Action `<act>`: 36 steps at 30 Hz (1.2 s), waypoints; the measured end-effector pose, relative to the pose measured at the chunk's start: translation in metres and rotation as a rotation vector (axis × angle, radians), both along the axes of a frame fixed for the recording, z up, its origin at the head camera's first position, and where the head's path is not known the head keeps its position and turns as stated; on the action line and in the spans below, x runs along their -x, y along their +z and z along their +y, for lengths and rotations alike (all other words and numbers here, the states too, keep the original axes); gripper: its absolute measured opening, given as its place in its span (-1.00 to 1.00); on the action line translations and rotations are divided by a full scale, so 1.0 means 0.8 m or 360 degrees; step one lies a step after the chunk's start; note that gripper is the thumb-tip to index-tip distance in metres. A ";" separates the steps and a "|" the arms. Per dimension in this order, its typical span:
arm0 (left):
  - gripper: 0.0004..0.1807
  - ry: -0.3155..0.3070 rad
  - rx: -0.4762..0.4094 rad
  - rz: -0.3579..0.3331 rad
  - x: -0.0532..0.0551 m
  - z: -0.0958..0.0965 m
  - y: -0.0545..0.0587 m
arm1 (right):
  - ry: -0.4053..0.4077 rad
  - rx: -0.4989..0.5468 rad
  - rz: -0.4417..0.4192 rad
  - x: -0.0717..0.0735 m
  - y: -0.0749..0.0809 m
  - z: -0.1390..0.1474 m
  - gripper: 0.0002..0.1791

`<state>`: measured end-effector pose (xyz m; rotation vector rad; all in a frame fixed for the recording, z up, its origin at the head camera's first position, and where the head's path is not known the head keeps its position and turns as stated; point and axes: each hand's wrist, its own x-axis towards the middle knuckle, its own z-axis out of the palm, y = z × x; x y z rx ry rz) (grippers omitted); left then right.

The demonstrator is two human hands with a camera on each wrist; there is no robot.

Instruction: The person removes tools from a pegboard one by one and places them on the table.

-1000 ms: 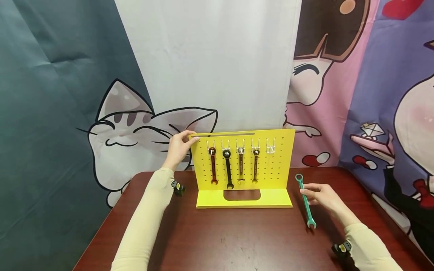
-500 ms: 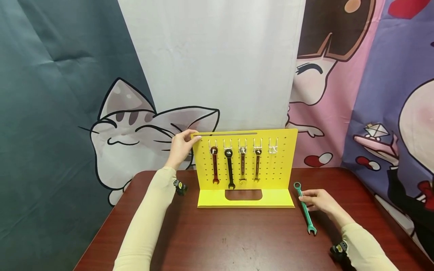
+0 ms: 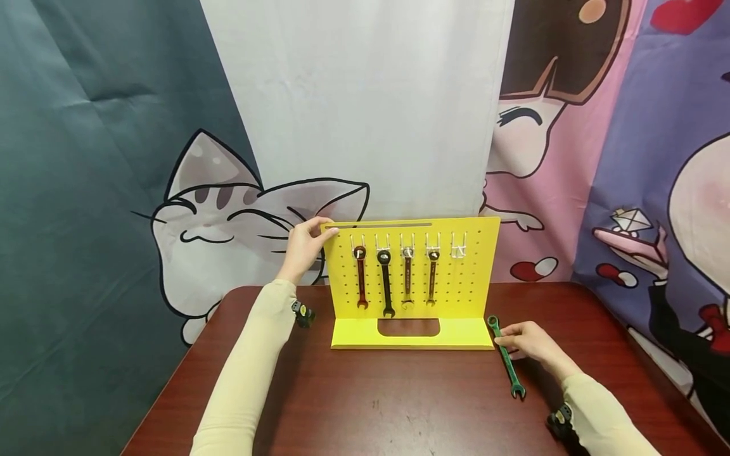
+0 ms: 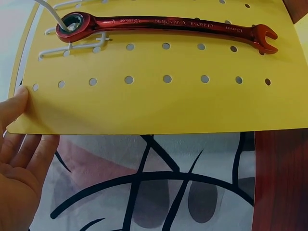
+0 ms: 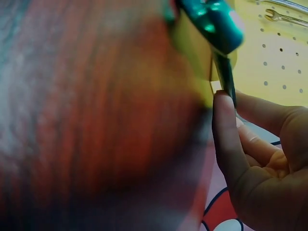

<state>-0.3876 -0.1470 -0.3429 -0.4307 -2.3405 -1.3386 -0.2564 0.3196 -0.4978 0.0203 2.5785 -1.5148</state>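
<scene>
While the left hand (image 3: 303, 248) pinched the yellow board (image 3: 467, 332), the right hand (image 3: 531, 344) pinched a green wrench (image 3: 507, 360) that seemed stiff, slick and fairly weighty, best held mid-shaft.

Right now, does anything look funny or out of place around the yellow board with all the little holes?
Just one thing stands out: the shiny green metal wrench is off the yellow board, held in the person's right hand, while the white wire hook farthest right holds nothing. I see nothing spilled or broken.
</scene>
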 end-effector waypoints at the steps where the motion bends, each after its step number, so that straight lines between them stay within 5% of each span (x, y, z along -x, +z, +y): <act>1: -0.70 -0.0004 -0.0001 0.0002 0.000 0.000 0.001 | -0.0010 -0.0002 -0.0005 0.000 0.000 -0.001 -0.61; 24: -0.67 -0.0004 -0.0016 -0.0009 -0.001 -0.001 0.006 | -0.0056 -0.0216 -0.0034 0.001 0.014 -0.001 -0.75; 36: -0.67 -0.0007 -0.0016 -0.0024 -0.005 0.001 0.001 | -0.0049 -0.0288 -0.0022 0.001 0.004 -0.004 -0.77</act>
